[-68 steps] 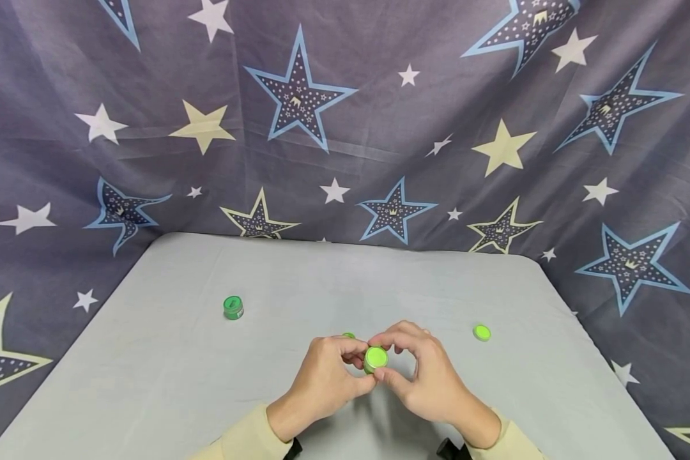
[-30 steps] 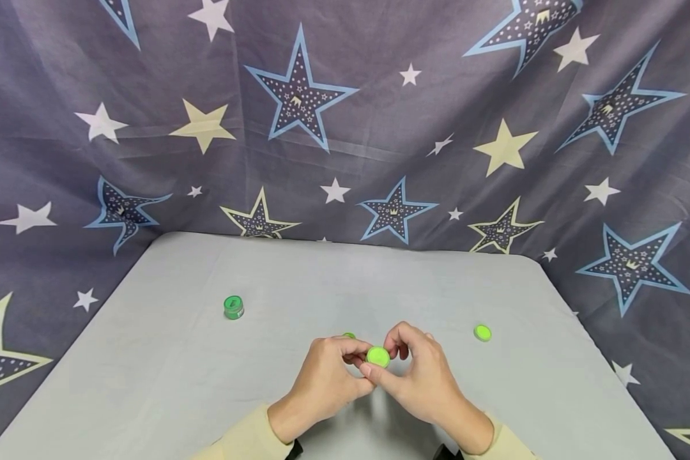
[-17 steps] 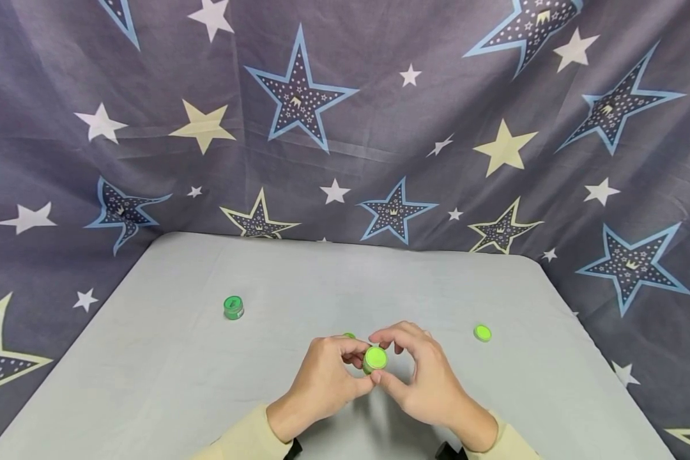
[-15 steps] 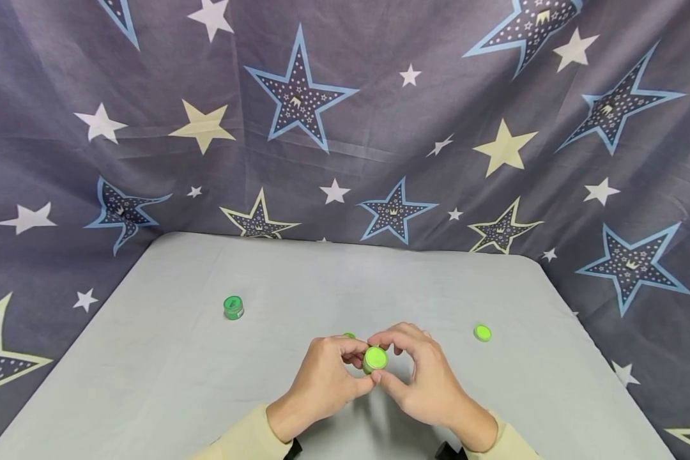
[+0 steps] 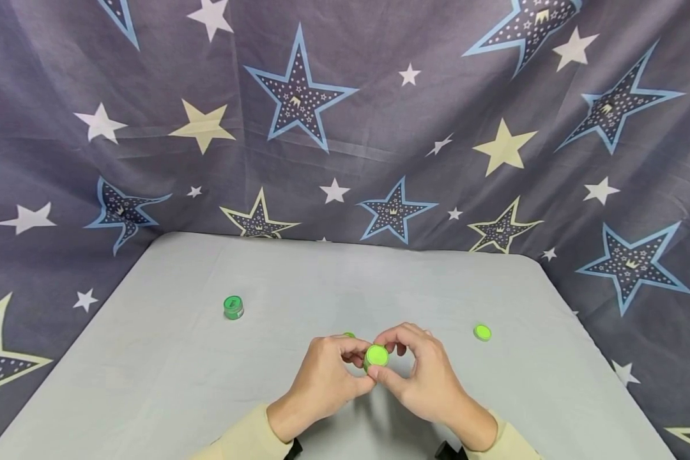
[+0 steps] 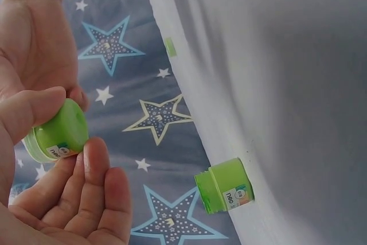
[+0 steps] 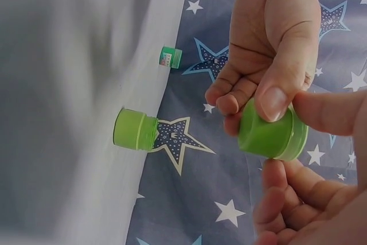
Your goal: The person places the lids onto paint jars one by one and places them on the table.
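A small light green screw-top jar (image 5: 376, 356) is held above the table between both hands, its bright lid facing up. My left hand (image 5: 324, 370) pinches the jar's body between thumb and fingers. The right hand (image 5: 425, 380) pinches around the lid with thumb and index finger. A printed label shows on the held jar (image 6: 69, 130) in the left wrist view. Just beyond the left hand stands a second light green jar (image 7: 131, 129), upright with its threaded neck bare; in the head view the fingers hide most of it.
A loose light green lid (image 5: 482, 332) lies on the grey table (image 5: 299, 275) to the right. At the left stands a dark green jar (image 5: 233, 308) with its lid on. A star-patterned cloth (image 5: 345, 128) hangs behind and beside the table.
The right hand's fingers have turned back and forth around the lid, and the thumb now lies further over its near edge than half a second ago. The left hand stays almost still.
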`<state>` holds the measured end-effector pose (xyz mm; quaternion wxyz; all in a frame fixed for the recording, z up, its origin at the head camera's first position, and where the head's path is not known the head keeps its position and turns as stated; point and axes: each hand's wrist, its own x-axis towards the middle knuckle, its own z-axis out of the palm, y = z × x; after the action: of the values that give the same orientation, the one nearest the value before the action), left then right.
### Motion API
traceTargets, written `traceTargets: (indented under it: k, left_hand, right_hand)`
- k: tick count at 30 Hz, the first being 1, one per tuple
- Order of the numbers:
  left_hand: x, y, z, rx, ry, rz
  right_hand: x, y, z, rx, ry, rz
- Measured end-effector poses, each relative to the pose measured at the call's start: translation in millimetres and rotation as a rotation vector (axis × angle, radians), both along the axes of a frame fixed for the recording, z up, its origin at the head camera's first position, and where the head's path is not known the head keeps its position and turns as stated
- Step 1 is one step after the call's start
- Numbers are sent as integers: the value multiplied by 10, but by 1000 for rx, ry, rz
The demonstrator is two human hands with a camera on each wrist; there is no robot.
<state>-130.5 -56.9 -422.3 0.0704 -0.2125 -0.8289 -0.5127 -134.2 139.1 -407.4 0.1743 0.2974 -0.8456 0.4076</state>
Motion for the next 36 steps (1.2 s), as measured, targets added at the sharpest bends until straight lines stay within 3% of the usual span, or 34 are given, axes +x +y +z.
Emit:
traceTargets:
  k: [21,36]
  left_hand:
    - [12,9,-12,-4,10,32]
    - [-13,-6,-7,-20,33,39]
  right_hand:
    - [6,-27,-30,1,-13,-70]
    - [0,-40,-15,13,39,-51]
